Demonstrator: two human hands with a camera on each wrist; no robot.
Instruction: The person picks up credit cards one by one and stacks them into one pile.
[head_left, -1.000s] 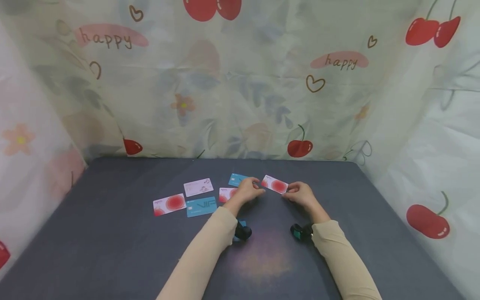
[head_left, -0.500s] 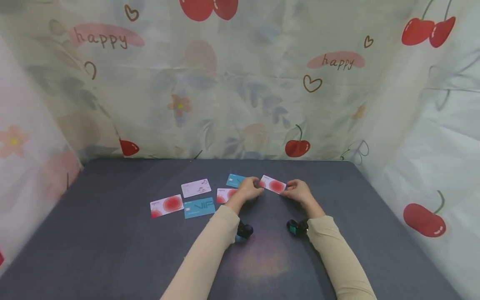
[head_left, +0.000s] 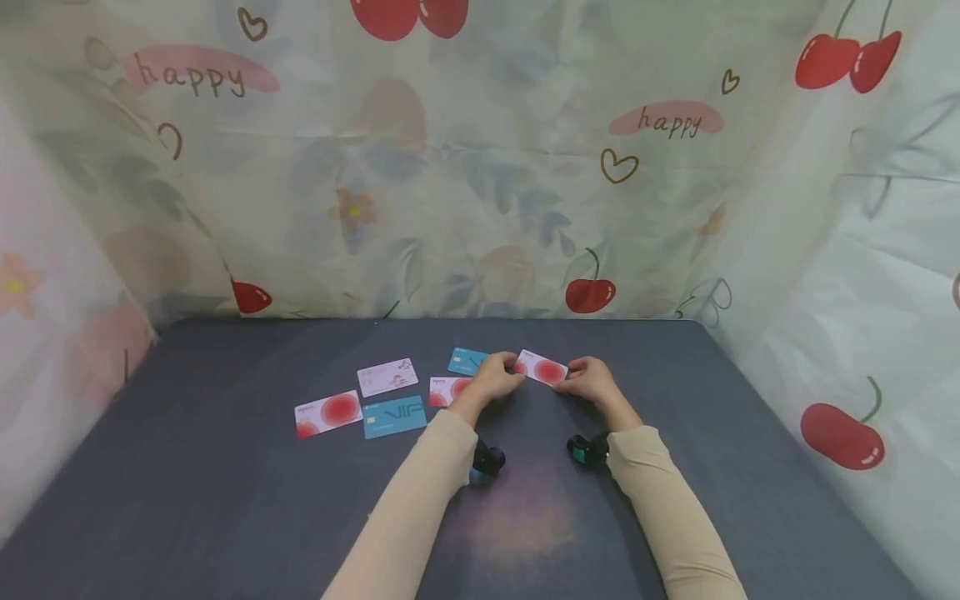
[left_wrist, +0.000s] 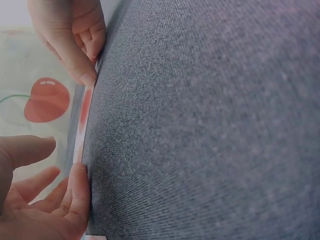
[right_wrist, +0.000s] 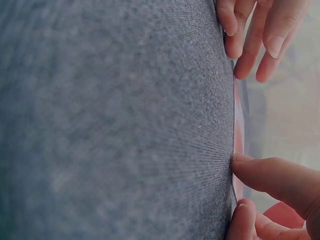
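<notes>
"What is the item under examination?"

"A red-circle card (head_left: 542, 367). It is a thin rectangle, white to pale pink, with a large red disc toward its right end, red at the lower left corner and small lettering along the upper left, too small to read."

"Its position?"

"At the far part of the dark grey surface (head_left: 225, 500), between my left hand (head_left: 497, 377) and my right hand (head_left: 596, 382). It lies aslant, left end farther from me. Whether it rests wholly flat, I cannot tell."

"Condition of the hands?"

"The right pinches the card's right end between thumb and fingertips. The left is loosely spread, thumb well apart from the fingers, fingertips touching the left end without gripping."

"And the count?"

"Three cards of the red-disc pattern: the one described, a leftmost card (head_left: 327, 414) in full view, and a middle card (head_left: 447, 392) partly covered by my left hand. Two blue: a VIP card (head_left: 393, 417), and a far blue card (head_left: 465, 360) partly behind the same hand. One pale pink card (head_left: 387, 377) with a small printed figure. Six in all."

"Anything unresolved?"

"A blue patch (head_left: 477, 477) beside my left wrist's black device (head_left: 491, 460), mostly hidden; I cannot tell what it is."
</notes>
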